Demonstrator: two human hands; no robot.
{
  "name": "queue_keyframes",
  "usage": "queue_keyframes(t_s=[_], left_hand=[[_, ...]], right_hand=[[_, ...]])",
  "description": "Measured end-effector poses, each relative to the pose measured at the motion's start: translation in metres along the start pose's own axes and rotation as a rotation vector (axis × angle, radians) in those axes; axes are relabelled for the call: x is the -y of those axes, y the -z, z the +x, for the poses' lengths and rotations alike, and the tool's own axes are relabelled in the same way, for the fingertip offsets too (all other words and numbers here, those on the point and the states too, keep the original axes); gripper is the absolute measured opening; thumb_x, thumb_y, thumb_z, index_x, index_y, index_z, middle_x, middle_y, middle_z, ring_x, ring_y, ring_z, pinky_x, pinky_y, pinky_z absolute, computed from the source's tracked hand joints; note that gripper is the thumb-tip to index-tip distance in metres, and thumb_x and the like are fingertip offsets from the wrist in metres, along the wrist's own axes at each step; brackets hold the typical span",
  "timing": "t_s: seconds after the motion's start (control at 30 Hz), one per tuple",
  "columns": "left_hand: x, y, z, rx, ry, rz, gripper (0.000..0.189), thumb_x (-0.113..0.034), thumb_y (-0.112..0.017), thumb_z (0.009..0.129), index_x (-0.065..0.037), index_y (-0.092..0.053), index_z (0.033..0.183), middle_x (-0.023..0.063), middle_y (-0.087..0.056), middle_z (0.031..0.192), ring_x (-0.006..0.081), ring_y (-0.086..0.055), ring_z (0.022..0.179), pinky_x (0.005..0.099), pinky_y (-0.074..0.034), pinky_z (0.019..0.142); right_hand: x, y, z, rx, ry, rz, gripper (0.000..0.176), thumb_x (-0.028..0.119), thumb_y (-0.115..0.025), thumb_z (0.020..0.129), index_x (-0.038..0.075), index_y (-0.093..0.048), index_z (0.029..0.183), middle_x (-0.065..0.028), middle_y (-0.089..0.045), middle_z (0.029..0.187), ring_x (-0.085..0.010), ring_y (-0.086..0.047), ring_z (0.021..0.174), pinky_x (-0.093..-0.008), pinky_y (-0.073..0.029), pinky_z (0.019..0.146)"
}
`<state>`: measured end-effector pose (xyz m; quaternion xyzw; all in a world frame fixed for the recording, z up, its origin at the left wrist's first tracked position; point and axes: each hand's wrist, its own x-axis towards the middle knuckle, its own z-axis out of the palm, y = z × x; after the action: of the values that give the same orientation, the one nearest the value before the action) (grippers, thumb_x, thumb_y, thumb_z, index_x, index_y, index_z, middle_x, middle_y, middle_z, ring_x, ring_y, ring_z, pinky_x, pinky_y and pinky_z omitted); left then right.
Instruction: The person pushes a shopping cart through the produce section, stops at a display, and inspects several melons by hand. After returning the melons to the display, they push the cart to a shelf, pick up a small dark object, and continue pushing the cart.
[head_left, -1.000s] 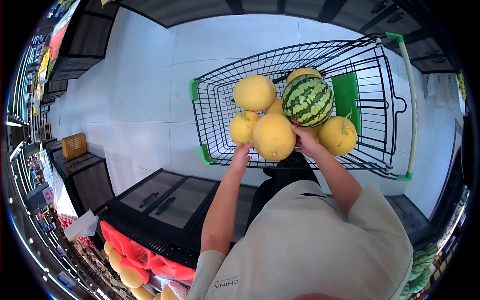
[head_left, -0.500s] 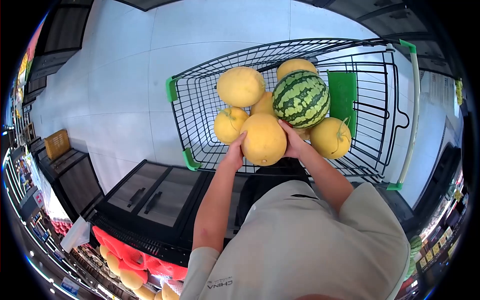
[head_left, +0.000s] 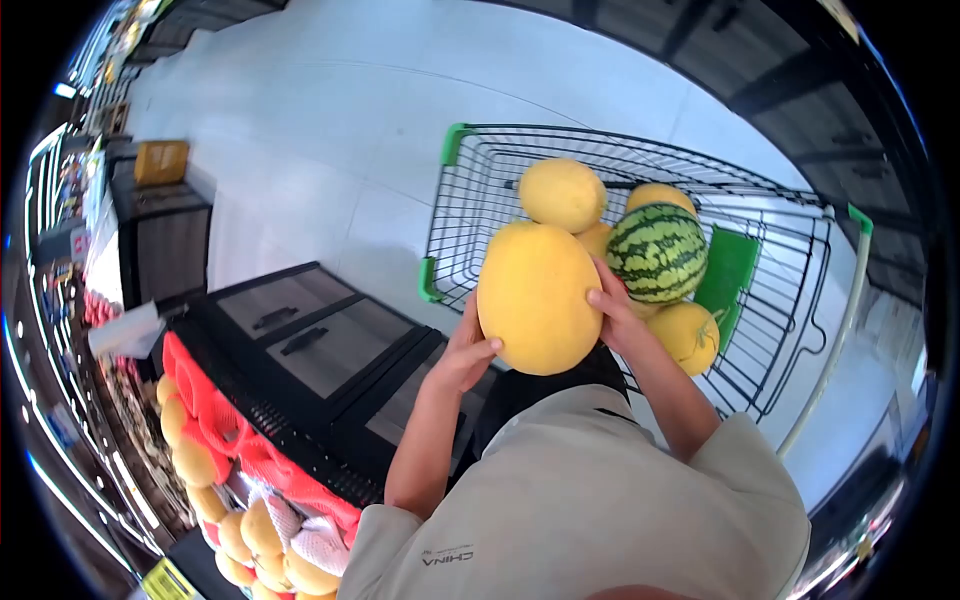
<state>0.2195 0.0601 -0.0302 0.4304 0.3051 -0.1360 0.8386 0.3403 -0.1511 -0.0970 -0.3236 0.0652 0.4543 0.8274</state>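
Note:
A large yellow melon point(head_left: 540, 298) is held between my two hands, raised above the near side of the shopping cart point(head_left: 455, 205). My left hand point(head_left: 463, 350) cups its left side, thumb on the front. On its right side, my right hand point(head_left: 618, 312) presses with the thumb forward and the other fingers partly hidden. Inside the cart, a striped watermelon point(head_left: 657, 252) lies just beyond my right hand. Around it are yellow melons: one at the far left point(head_left: 562, 194), one behind the watermelon point(head_left: 662, 196) and one with a stem point(head_left: 686, 337) near my right forearm.
A black display stand point(head_left: 330, 350) with drawers is at the left, its top edged with red padding point(head_left: 245, 430). Several yellow melons point(head_left: 262, 528) lie on the stand, some in foam nets. A yellow crate point(head_left: 161, 162) sits farther off. Pale floor point(head_left: 330, 150) stretches beyond the cart.
The held melon has come up out of the cart, closer to the camera. My view has turned toward the left, so the cart appears farther right and more of the melon display shows.

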Motion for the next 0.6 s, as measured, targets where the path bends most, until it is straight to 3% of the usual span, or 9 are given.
queue_keyframes(t_s=[0.07,0.2,0.23,0.3,0.43,0.6], left_hand=[[0.001,-0.004,-0.027,-0.050,-0.119,-0.075,0.111,-0.021,-0.079,0.067,-0.009,-0.014,0.156,0.0117,-0.029,0.155,0.0273,-0.025,0.145,0.0410,-0.020,0.117],[0.026,0.002,-0.072,-0.138,-0.320,-0.143,0.109,-0.021,-0.078,0.069,-0.008,-0.013,0.156,0.0114,-0.029,0.155,0.0263,-0.024,0.145,0.0403,-0.019,0.118],[0.034,0.003,-0.083,-0.154,-0.351,-0.166,0.106,-0.022,-0.077,0.072,-0.008,-0.014,0.156,0.0110,-0.029,0.155,0.0254,-0.023,0.146,0.0398,-0.019,0.118],[0.055,0.008,-0.105,-0.253,-0.398,-0.207,0.100,-0.023,-0.077,0.074,-0.011,-0.019,0.155,0.0081,-0.035,0.152,0.0250,-0.032,0.141,0.0408,-0.029,0.113],[0.084,0.004,-0.161,-0.381,-0.360,-0.293,0.092,-0.028,-0.073,0.082,-0.017,-0.018,0.155,0.0077,-0.036,0.148,0.0265,-0.032,0.138,0.0447,-0.031,0.109],[0.138,0.000,-0.227,-0.460,-0.587,-0.377,0.093,-0.027,-0.073,0.081,-0.018,-0.017,0.155,0.0081,-0.033,0.149,0.0258,-0.030,0.139,0.0451,-0.033,0.108]], right_hand=[[0.014,-0.029,0.004,0.117,0.007,-0.142,0.089,0.027,-0.075,0.078,0.005,-0.028,0.149,-0.0127,-0.041,0.145,-0.0241,-0.039,0.136,-0.0370,-0.032,0.112],[0.000,-0.054,0.011,0.258,-0.124,-0.190,0.090,0.028,-0.076,0.077,0.006,-0.028,0.150,-0.0121,-0.041,0.146,-0.0248,-0.039,0.136,-0.0373,-0.031,0.113],[-0.003,-0.064,0.007,0.264,-0.154,-0.217,0.088,0.028,-0.074,0.079,0.005,-0.028,0.150,-0.0125,-0.041,0.146,-0.0249,-0.039,0.136,-0.0376,-0.031,0.113],[-0.025,-0.069,0.008,0.375,-0.206,-0.218,0.079,0.027,-0.067,0.085,0.001,-0.028,0.149,-0.0141,-0.042,0.146,-0.0267,-0.039,0.137,-0.0393,-0.031,0.114],[-0.053,-0.092,-0.009,0.437,-0.366,-0.306,0.071,0.023,-0.063,0.088,0.003,-0.029,0.147,-0.0150,-0.044,0.144,-0.0276,-0.044,0.133,-0.0401,-0.037,0.111],[-0.091,-0.134,-0.042,0.668,-0.457,-0.422,0.072,0.029,-0.063,0.087,0.001,-0.032,0.145,-0.0145,-0.047,0.140,-0.0262,-0.047,0.129,-0.0387,-0.039,0.108]])
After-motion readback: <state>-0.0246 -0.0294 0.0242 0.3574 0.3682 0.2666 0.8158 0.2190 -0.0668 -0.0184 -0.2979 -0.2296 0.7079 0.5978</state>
